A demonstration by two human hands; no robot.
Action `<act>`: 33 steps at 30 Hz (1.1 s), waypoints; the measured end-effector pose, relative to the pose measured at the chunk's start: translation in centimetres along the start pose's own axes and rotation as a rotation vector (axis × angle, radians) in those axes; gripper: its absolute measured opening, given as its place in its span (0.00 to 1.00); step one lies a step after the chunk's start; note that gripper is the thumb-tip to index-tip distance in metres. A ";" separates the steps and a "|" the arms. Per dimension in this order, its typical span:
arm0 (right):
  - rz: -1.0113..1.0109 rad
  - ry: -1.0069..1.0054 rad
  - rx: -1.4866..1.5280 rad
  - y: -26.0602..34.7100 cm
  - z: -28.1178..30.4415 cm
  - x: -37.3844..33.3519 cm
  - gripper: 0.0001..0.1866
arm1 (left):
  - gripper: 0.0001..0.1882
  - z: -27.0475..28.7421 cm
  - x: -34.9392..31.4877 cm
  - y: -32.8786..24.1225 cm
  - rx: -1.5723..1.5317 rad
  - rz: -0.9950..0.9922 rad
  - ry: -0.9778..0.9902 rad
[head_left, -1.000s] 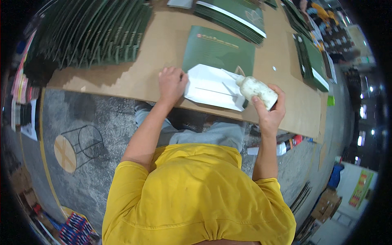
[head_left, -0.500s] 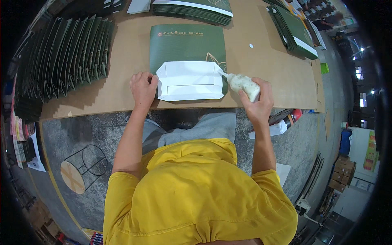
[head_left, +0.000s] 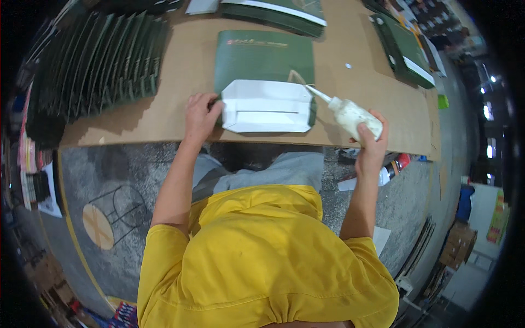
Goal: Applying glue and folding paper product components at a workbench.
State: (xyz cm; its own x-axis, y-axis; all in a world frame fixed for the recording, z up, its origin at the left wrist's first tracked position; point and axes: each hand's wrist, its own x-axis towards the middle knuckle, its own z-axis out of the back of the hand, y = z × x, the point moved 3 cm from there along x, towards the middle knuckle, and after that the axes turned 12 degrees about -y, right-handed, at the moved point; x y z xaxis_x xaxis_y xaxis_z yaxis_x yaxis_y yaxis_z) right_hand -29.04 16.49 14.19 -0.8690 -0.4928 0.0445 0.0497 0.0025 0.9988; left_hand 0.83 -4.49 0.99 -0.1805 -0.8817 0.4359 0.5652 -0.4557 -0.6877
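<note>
A green paper bag point(head_left: 265, 63) lies flat on the table, its folded white bottom panel point(head_left: 265, 94) facing up at the near end. My left hand point(head_left: 201, 116) is at the panel's left edge, fingers curled and closed on the bag's side; the fingertips are partly hidden. In my right hand point(head_left: 373, 135) is a white squeeze bottle point(head_left: 350, 116) with a long thin nozzle, tilted so that it points left. The nozzle's tip is at the upper right corner of the white panel. Whether it touches the paper, I cannot tell.
Several folded green bags point(head_left: 104, 60) stand fanned out at the table's left. A stack of green bags point(head_left: 273, 19) lies at the far side, another stack point(head_left: 407, 52) at the far right. A small white disc point(head_left: 348, 66) is on the brown tabletop point(head_left: 377, 98). A stool point(head_left: 98, 227) is on the floor, lower left.
The whole view has shifted a little. My right hand has drawn back to the right, and the nozzle tip has moved up to the panel's corner. My left hand stays at the bag's left edge.
</note>
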 end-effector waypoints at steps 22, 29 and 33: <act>0.560 0.610 -0.568 0.6 -14.5 -5.7 0.24 | 0.36 1.9 -1.7 -0.7 -0.116 -0.122 0.349; 0.587 0.640 -0.601 0.7 -14.5 -5.6 0.23 | 0.36 1.8 -1.7 -0.7 -0.111 -0.103 0.365; 0.593 0.639 -0.600 0.8 -14.1 -5.7 0.23 | 0.35 1.9 -1.6 -1.0 -0.108 -0.104 0.357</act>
State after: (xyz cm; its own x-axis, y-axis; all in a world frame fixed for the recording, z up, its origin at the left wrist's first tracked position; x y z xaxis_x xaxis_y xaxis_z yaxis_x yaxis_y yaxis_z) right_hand -17.12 6.98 14.41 -0.2143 -0.9202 0.3275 0.7679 0.0485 0.6387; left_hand 2.08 -2.37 2.11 -0.5118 -0.8085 0.2904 0.4448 -0.5386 -0.7156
